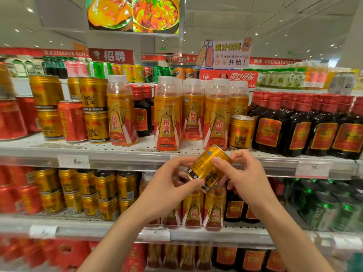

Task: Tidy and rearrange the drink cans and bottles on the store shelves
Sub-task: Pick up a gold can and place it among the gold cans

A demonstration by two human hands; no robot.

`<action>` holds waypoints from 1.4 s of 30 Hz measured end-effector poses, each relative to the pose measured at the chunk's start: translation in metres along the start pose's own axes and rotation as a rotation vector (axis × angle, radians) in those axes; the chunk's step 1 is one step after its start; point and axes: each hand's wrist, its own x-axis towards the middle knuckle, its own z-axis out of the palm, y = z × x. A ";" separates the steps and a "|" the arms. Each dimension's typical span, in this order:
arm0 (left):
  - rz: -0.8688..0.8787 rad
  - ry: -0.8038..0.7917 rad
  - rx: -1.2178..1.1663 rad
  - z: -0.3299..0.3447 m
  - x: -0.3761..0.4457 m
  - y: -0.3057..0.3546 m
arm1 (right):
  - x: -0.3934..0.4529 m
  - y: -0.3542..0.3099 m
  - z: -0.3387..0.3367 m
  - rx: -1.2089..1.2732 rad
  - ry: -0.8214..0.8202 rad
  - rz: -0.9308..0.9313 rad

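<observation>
A gold Red Bull can (208, 169) is tilted in mid-air in front of the upper shelf edge (137, 156). My left hand (167, 185) grips its lower end and my right hand (243, 175) pinches its upper side. Another gold can (240, 132) stands alone on that shelf among orange bottles (167, 122), beside dark bottles with red caps (298, 124). Stacked gold cans (94, 108) and a red can (71, 120) stand further left.
Below, a second shelf (196, 234) holds several gold cans (106, 193), orange bottles, dark bottles and green bottles (334, 209). A Coca-Cola box (228, 77) and mixed cans sit on the top row. Price tags (73, 160) line the shelf edges.
</observation>
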 end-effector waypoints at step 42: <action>0.073 0.036 0.258 -0.256 -0.009 -0.061 | 0.022 -0.117 0.248 -0.186 -0.097 -0.126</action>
